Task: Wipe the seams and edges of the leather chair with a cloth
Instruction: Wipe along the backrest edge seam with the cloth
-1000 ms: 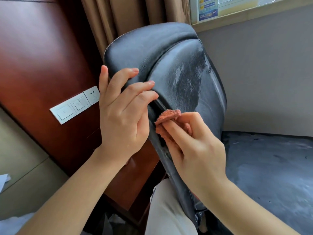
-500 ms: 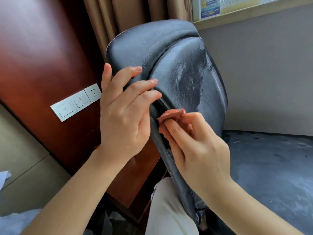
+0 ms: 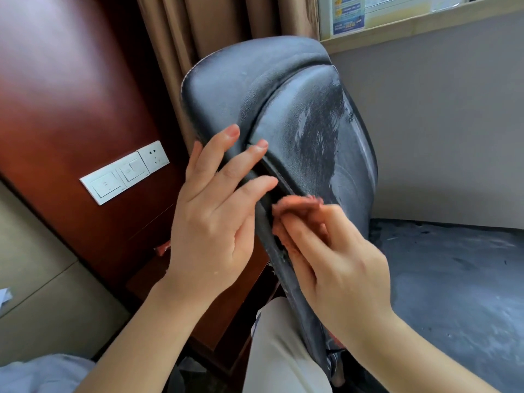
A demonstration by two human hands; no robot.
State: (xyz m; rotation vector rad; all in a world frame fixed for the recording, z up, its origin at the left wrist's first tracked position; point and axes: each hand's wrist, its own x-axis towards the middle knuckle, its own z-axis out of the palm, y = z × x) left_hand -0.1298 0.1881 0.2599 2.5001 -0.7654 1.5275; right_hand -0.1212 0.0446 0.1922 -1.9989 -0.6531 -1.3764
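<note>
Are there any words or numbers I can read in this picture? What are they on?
Blue and yellow sticker on the window: it has printed lines, but they are too small and blurred to read.
Wall switch panel: small marks on the switches, too small to read; the socket beside them has only holes.
Leather chair, cloth, curtain: no words or numbers on them.

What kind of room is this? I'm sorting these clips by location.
Probably a hotel room or office: a dark wood wall panel carrying a switch and socket plate, brown curtains beside a window sill, and a leather chair.
</note>
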